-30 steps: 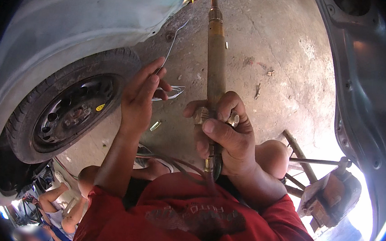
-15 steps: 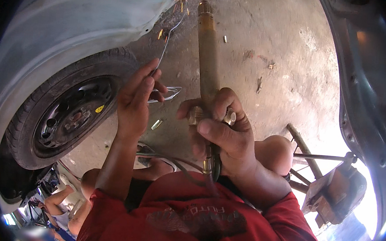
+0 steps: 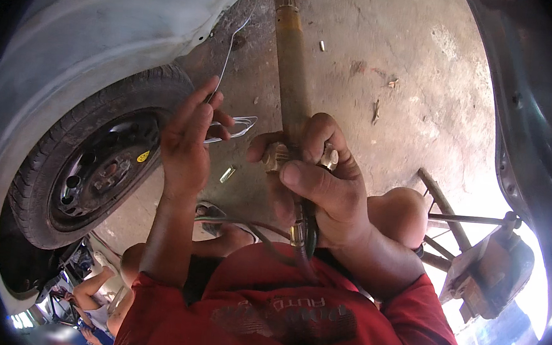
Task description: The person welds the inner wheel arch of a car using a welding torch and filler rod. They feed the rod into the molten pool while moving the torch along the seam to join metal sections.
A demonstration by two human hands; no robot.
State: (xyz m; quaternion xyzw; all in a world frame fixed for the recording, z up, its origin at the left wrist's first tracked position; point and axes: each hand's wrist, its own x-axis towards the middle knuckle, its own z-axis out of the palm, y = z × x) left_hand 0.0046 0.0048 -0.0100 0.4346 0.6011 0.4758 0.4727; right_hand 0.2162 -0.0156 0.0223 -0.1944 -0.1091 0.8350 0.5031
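My right hand (image 3: 329, 193) is wrapped round the brass handle of a gas torch (image 3: 292, 70), fingers and thumb around its two valve knobs. The torch points away from me and its tip runs out of the top edge. My left hand (image 3: 186, 146) pinches a thin filler wire (image 3: 232, 42), which reaches up toward the lower edge of a grey car body panel (image 3: 125, 24). A loose coil of the same wire (image 3: 244, 128) hangs beside my left fingers. A bright glow shows on the panel's edge at the top.
Under the panel at left is a car wheel (image 3: 104, 175) with a black rim. Hoses (image 3: 239, 222) trail from the torch past my legs. A dark panel (image 3: 540, 109) and a metal stand (image 3: 445, 205) are at right. Another person (image 3: 95, 288) sits at lower left.
Falling sparks and the large flare at the top no longer show; a smaller glow remains. The torch and panel edge sit slightly higher and further left in view. Both hands keep their grips.
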